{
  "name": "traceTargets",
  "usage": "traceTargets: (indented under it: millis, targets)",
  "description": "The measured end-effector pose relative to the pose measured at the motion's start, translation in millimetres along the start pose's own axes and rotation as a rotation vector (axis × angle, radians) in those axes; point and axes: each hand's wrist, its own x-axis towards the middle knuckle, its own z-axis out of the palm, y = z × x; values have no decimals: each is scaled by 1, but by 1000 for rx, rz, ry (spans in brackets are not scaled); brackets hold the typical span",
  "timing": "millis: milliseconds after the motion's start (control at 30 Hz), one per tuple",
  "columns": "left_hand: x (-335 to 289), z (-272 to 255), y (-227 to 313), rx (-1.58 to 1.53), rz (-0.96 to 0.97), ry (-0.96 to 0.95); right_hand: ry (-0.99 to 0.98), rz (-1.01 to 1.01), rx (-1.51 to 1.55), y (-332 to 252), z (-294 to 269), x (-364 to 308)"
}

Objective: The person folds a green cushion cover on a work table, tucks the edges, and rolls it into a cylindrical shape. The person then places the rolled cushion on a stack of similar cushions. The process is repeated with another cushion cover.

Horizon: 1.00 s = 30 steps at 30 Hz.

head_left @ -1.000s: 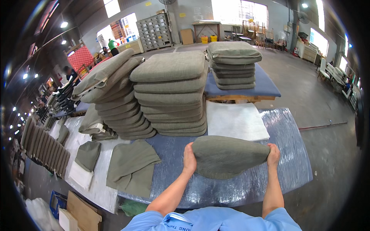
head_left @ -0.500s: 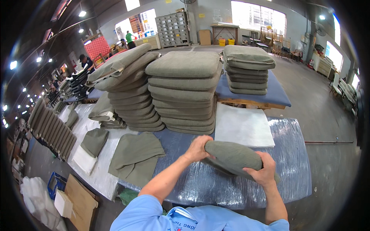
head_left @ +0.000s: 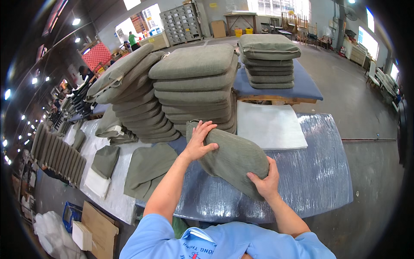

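Head view shows a person in a light blue shirt [head_left: 258, 239] bent over a plastic-wrapped blue table [head_left: 321, 177], holding a grey-green cushion [head_left: 233, 157] at a slant above it, inward from the near edge; I cannot tell whether its underside touches the wrap. The left hand [head_left: 199, 141] has its grip spread, fingers and thumb laid across the cushion's upper left end. The right hand [head_left: 266, 179] has its grip closed around the lower right end, thumb on top.

Near the table's far edge lies a white sheet [head_left: 271, 127], with a tall cushion stack [head_left: 196, 64] to its left and a leaning cushion stack [head_left: 133, 97] beyond that. Toward the near left corner a piece of grey-green fabric [head_left: 146, 166] lies crumpled.

As for writing, dark lettering [head_left: 200, 249] with a red mark sits on the shirt's chest below the collar. Across the room, a grey drawer cabinet [head_left: 181, 25] carries pale labels, too small for me to read.
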Motion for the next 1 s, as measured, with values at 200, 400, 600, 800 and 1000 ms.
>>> traceTargets:
  millis: [200, 400, 600, 800, 1000]
  targets:
    - [17, 9, -23, -298, -100, 167, -219, -72, 47, -29, 16, 7]
    - [24, 17, -12, -714, -293, 340, -328, -235, 113, -59, 65, 9]
    - [-20, 43, 66, -1004, -286, 313, -401, -228, 316, -47, 76, 27]
    - [-53, 23, 81, -1074, -297, 346, -444, -237, 473, -66, 97, 31]
    - [-64, 16, 70, -1109, -272, 382, -472, -209, 495, -73, 110, 34]
